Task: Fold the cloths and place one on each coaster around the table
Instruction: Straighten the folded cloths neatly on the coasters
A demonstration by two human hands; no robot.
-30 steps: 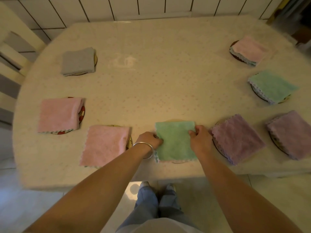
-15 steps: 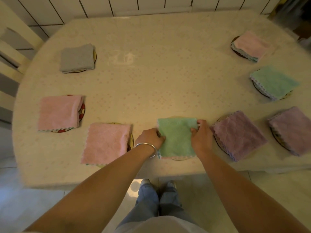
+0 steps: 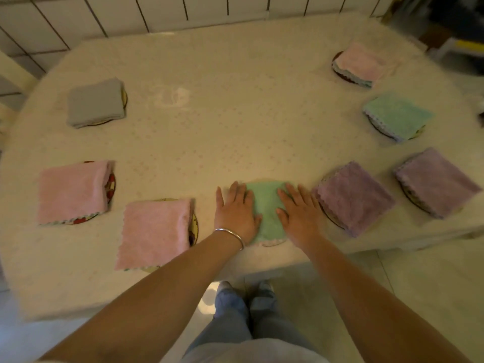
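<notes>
Green cloth (image 3: 265, 208) under flat hands

A home dining room, by the look of it: an oval table (image 3: 235, 132) under a pale patterned tablecloth, a white tiled wall (image 3: 157, 14) behind, a tiled floor (image 3: 419, 284) below.

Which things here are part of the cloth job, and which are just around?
Job:
green cloth under left hand and right hand
seven other folded cloths on coasters, e.g. grey cloth
table

Around:
bracelet
tiled wall
</notes>
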